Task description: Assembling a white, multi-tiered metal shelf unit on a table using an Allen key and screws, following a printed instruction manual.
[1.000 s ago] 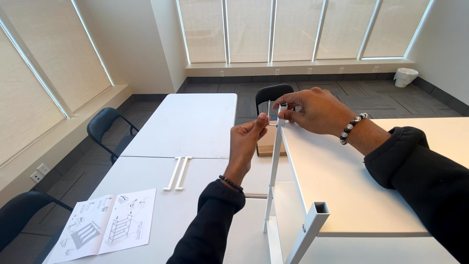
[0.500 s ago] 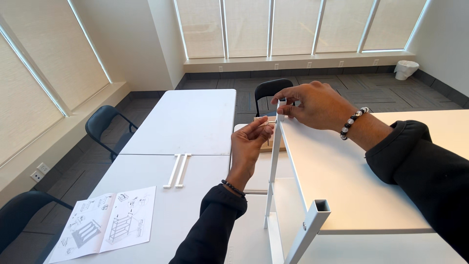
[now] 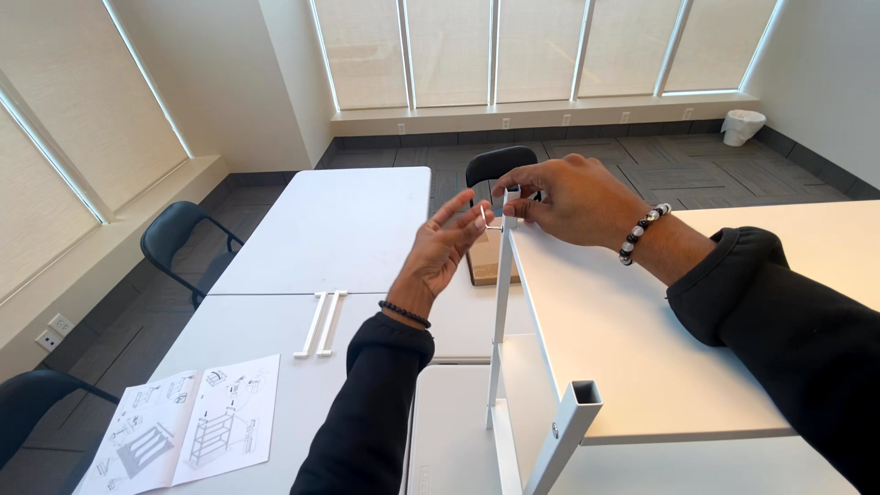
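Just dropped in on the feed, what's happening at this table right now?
A person is working on a white shelf unit lying on its side across a white table. The right hand pinches the top of a white upright post, while the left hand, fingers spread, holds a small L-shaped hex key at that corner. An open instruction sheet and two loose white bars lie on the table to the left.

Shelf panel (image 3: 642, 339): plain pale cream, seen unpatterned.
Metal post (image 3: 501, 321): painted white throughout.
Small key (image 3: 489, 220): silver-grey, held at the left hand (image 3: 440, 257).
Right-hand bracelet (image 3: 642, 234): black and white beads, alternated.
Left-hand bracelet (image 3: 403, 314): black beads only.
Sleeves (image 3: 788, 321): solid black on both.
Tabletop (image 3: 339, 229): white.
Instruction sheet (image 3: 188, 431): white, printed with grey line drawings.
Chairs (image 3: 179, 238): dark blue-black.
Floor (image 3: 642, 174): grey carpet tiles.
Bin (image 3: 742, 126): white.
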